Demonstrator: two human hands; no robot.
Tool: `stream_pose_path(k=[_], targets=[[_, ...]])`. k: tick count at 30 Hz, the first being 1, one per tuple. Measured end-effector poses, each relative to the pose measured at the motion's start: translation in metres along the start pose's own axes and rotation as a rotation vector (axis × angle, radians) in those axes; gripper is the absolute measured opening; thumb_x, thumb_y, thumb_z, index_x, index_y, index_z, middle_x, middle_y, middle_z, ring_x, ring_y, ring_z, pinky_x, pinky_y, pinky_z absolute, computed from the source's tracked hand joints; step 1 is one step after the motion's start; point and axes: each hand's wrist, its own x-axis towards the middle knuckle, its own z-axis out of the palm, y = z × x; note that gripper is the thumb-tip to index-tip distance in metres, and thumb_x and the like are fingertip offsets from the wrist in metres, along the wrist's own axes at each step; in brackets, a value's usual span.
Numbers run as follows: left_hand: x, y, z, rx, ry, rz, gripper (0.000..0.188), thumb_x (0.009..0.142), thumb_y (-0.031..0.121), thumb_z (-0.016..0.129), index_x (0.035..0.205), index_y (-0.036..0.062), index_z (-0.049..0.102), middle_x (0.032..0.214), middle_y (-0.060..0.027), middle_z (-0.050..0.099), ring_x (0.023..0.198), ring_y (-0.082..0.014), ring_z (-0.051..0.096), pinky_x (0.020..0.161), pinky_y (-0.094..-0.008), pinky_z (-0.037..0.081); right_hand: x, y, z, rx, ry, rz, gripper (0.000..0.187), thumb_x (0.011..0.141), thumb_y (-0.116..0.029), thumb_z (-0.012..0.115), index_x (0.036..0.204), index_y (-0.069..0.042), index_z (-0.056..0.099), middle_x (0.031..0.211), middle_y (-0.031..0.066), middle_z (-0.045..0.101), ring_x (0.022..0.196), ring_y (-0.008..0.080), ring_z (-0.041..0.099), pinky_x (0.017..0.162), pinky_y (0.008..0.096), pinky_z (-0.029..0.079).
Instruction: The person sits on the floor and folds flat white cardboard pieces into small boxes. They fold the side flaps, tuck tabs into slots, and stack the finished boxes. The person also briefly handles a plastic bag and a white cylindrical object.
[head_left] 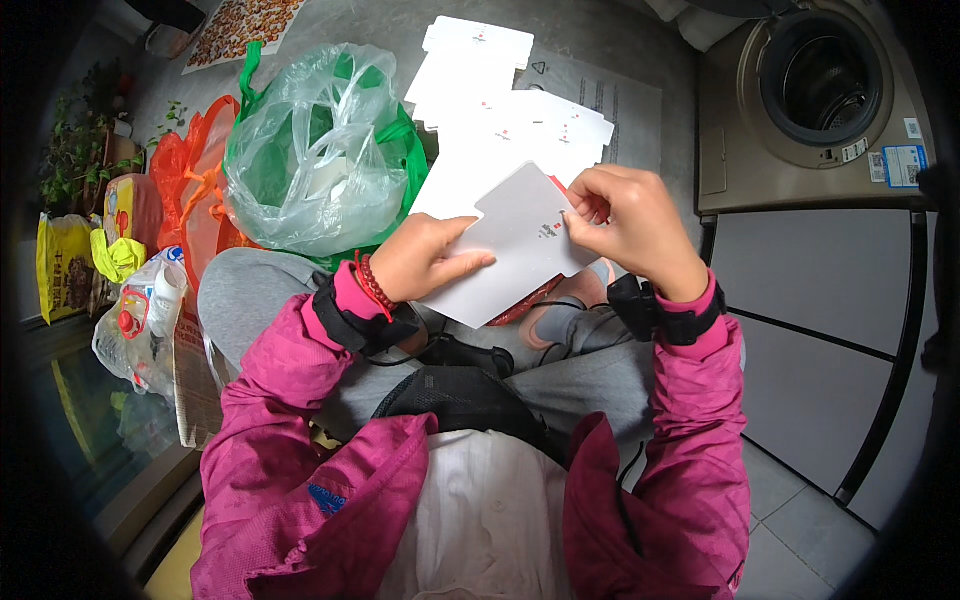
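Observation:
A white flat card piece (507, 250), apparently a folded-flat box, is held tilted above my crossed legs. Small dark and red print marks its right part, and a bit of red shows at its edge near my right fingers. My left hand (425, 260) grips its left side, with the thumb lying on top. Pinched at the upper right edge is my right hand (632, 222), its fingers curled. Just beyond lies an overlapping pile of similar white card pieces (470, 85) with small printed marks.
To the left stand a green bag (405, 150) lined with clear plastic (310, 200), an orange-red plastic bag (195, 190) and a yellow packet (65, 268). A washing machine (735, 110) with its round door open sits at the far right, above grey cabinet fronts (810, 270).

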Motion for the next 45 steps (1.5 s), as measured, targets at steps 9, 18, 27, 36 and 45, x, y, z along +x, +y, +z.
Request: stream_pose_path(k=[9,18,27,36,45], targets=[[0.0,-0.006,-0.001,-0.127,-0.01,0.02,0.033,0.084,0.02,0.071,0.108,-0.0016,0.063,0.071,-0.0166,0.063,0.059,-0.0215,0.062,0.056,-0.0311,0.048,-0.001,0.003,0.006,0.136,-0.012,-0.06,0.025,0.071,-0.004,0.061,0.096,-0.003,0.065,0.077,0.013,0.061,0.064,0.0247,0.059,0.06,0.0311,0.047],[-0.002,-0.006,-0.008,-0.209,-0.131,-0.007,0.031,0.084,0.016,0.072,0.105,-0.0055,0.062,0.081,-0.0108,0.068,0.071,-0.013,0.063,0.066,-0.0284,0.05,-0.006,0.009,0.01,0.631,-0.283,0.171,0.028,0.077,0.002,0.055,0.103,0.004,0.063,0.077,0.0012,0.056,0.067,0.0063,0.048,0.06,0.0208,0.04],[-0.005,-0.01,-0.014,-0.276,-0.125,-0.019,0.032,0.085,0.018,0.072,0.105,-0.0047,0.061,0.081,-0.0108,0.066,0.07,-0.013,0.059,0.067,-0.0282,0.049,-0.009,0.025,0.004,0.965,-0.248,0.395,0.016,0.087,-0.007,0.066,0.1,0.002,0.065,0.082,0.0024,0.064,0.07,0.0053,0.059,0.064,0.0192,0.048],[-0.005,-0.01,-0.018,-0.323,-0.107,-0.094,0.032,0.086,0.018,0.072,0.106,-0.0047,0.06,0.086,-0.0073,0.066,0.075,-0.0113,0.06,0.069,-0.0271,0.049,-0.013,0.03,0.024,0.94,0.094,0.639,0.017,0.084,-0.003,0.068,0.099,0.004,0.066,0.084,0.0084,0.069,0.069,0.0081,0.064,0.065,0.0183,0.053],[-0.008,-0.011,-0.022,-0.382,-0.101,-0.149,0.035,0.086,0.017,0.071,0.11,-0.0052,0.06,0.089,-0.0077,0.067,0.078,-0.0102,0.06,0.071,-0.0263,0.05,-0.02,0.025,0.011,0.581,-0.152,0.506,0.017,0.085,-0.008,0.064,0.096,0.004,0.07,0.086,0.0112,0.07,0.074,0.0153,0.065,0.066,0.0264,0.05]])
